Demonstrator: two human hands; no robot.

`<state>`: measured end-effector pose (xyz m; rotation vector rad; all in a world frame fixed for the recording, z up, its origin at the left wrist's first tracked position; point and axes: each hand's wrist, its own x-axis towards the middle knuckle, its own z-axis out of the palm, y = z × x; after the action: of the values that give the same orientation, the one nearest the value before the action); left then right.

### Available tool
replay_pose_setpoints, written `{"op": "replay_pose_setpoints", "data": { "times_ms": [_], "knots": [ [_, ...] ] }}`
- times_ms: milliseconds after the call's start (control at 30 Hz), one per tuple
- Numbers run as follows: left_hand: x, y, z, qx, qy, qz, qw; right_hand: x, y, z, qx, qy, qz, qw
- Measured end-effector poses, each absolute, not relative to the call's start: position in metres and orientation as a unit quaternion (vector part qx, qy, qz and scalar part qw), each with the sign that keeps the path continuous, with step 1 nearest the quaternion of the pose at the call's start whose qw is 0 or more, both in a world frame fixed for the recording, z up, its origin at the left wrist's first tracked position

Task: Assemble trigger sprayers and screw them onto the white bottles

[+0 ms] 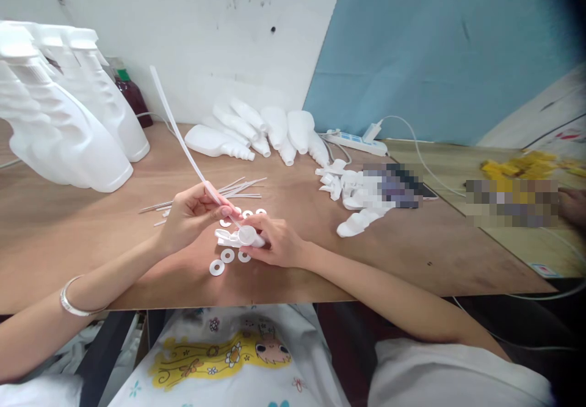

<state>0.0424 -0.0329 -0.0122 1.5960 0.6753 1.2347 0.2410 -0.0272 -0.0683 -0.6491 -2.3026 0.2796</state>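
My left hand (195,212) pinches a long, thin white dip tube (176,129) near its lower end, and the tube leans up and to the left. My right hand (279,243) is closed on a white spray trigger head (247,235), whose round collar faces up towards me. The tube's lower end meets the spray head at the collar; whether it sits inside cannot be told. Several flat white ring washers (217,267) lie around both hands. Behind my left hand, more thin tubes (240,188) are scattered on the brown table.
White spray bottles (68,114) with heads stand at the left, near a dark bottle (132,96). Bottles without heads (215,141) lie at the back. Spray heads (352,196) are piled to the right, before a power strip (357,143). Another person's hand (572,212) is at far right.
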Motion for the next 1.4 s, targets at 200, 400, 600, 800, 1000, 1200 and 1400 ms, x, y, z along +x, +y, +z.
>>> {"op": "replay_pose_setpoints", "data": {
  "times_ms": [200, 400, 600, 800, 1000, 1200, 1400],
  "knots": [
    [0.0414, -0.0330, -0.0113, 0.663, 0.273, 0.505, 0.481, 0.2410, -0.0273, -0.0684, -0.251, -0.893, 0.111, 0.355],
    [0.0436, -0.0355, -0.0117, 0.664, 0.279, 0.513, 0.468, 0.2400, -0.0273, -0.0673, -0.252, -0.893, 0.102, 0.359],
    [0.0442, -0.0365, -0.0151, 0.658, 0.272, 0.528, 0.463, 0.2396, -0.0277, -0.0663, -0.250, -0.894, 0.100, 0.358],
    [0.0435, -0.0358, -0.0173, 0.669, 0.280, 0.514, 0.458, 0.2399, -0.0275, -0.0674, -0.249, -0.893, 0.099, 0.362],
    [0.0436, -0.0355, -0.0178, 0.676, 0.294, 0.511, 0.442, 0.2399, -0.0268, -0.0689, -0.251, -0.894, 0.097, 0.358],
    [0.0433, -0.0370, -0.0163, 0.684, 0.287, 0.505, 0.441, 0.2403, -0.0271, -0.0690, -0.250, -0.895, 0.098, 0.357],
    [0.0448, -0.0376, -0.0144, 0.682, 0.311, 0.506, 0.427, 0.2403, -0.0268, -0.0694, -0.250, -0.893, 0.099, 0.362]
  ]
}}
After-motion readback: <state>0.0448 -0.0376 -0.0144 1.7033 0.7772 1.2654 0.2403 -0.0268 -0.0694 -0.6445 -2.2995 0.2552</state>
